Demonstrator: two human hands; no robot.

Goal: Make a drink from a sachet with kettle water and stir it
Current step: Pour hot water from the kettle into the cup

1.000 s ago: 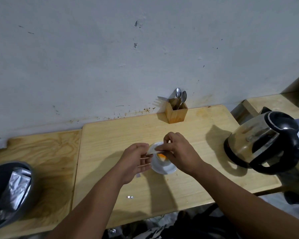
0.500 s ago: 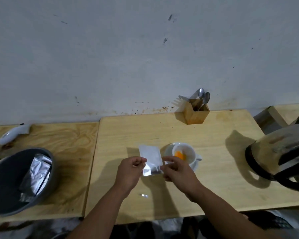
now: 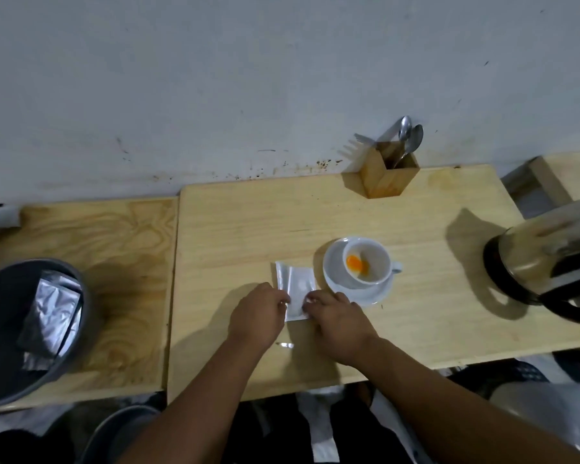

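Powder is already tipped into the cup, so step one looks done. Emptied sachet is pinched flat on the desk by left hand and right hand. Kettle water and stirring are not yet done.

A pale grey-white wall fills the upper half of the view, its paint scuffed with small dark marks and a line of brown specks and stains just above the furniture. Against it stands a light wooden desk with a smooth, even grain. Touching its left edge is a second, lower wooden surface with bolder swirling grain. At the far right, past a gap, the corner of another wooden piece shows. The light is soft and comes from above, throwing blurred shadows on the desk. Below the front edge the floor is dark and unclear.
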